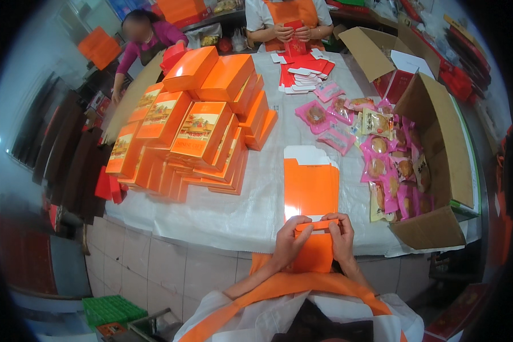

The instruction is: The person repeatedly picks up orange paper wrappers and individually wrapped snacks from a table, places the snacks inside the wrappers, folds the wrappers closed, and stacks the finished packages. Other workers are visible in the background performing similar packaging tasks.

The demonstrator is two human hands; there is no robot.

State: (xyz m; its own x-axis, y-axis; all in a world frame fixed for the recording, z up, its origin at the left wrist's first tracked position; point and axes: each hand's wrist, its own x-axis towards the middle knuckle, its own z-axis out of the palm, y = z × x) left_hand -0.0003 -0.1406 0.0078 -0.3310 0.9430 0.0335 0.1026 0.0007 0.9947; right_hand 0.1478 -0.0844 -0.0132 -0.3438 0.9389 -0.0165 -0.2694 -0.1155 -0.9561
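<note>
My left hand (291, 240) and my right hand (343, 237) grip an orange cardboard box (313, 252) at the table's near edge, one on each side. Thumbs and fingers are on its flap at the far end. Just beyond lies a stack of flat orange cartons (311, 184) with white end tabs. Pink and cream wrapped pastries (377, 166) spill from an open cardboard box (431, 128) on the right. To the left stands a tall pile of closed orange gift boxes (201, 132) with a printed building picture.
Across the table (188, 226), a person in an orange apron (293, 13) holds a red carton above flat red cartons (303, 75). Another person in a purple top (171, 34) stands behind the pile at the far left. A green plastic crate (113, 311) is on the lower left.
</note>
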